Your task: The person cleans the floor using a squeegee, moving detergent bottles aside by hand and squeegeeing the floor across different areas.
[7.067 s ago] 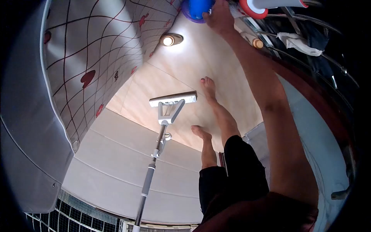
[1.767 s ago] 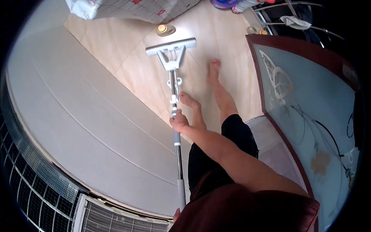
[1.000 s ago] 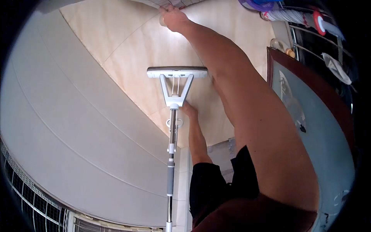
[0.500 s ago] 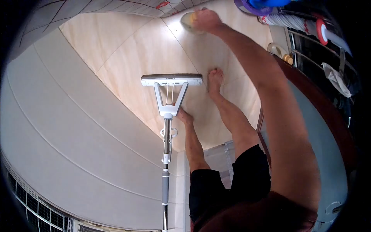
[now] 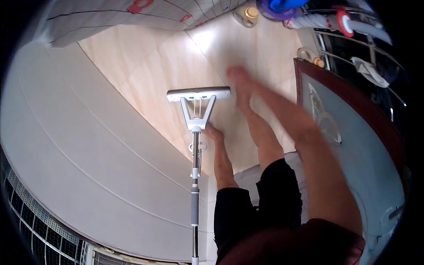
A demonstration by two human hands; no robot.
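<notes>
A grey and white mop [image 5: 194, 145] is in front of me, its wide head above the tiled floor [image 5: 145, 70] and its pole running down to the bottom edge. My right hand [image 5: 238, 77] is blurred by motion to the right of the mop head, over my foot, and its fingers cannot be made out. A bottle with a yellow cap [image 5: 246, 17] stands on the floor at the top, apart from that hand. My left hand is out of view; the lower end of the pole is cut off by the frame.
Beside the bottle are a purple and blue container [image 5: 282, 6] and a white roll-like item [image 5: 309, 22]. Another capped bottle [image 5: 311, 56] lies near a metal rack. A red-framed glass panel [image 5: 353, 119] stands right, a grey panel [image 5: 97, 145] left, and a patterned cloth [image 5: 101, 17] at the top.
The yellow-capped bottle has moved right to beside the purple container and been let go. My right hand has drawn back toward me from the bottle.
</notes>
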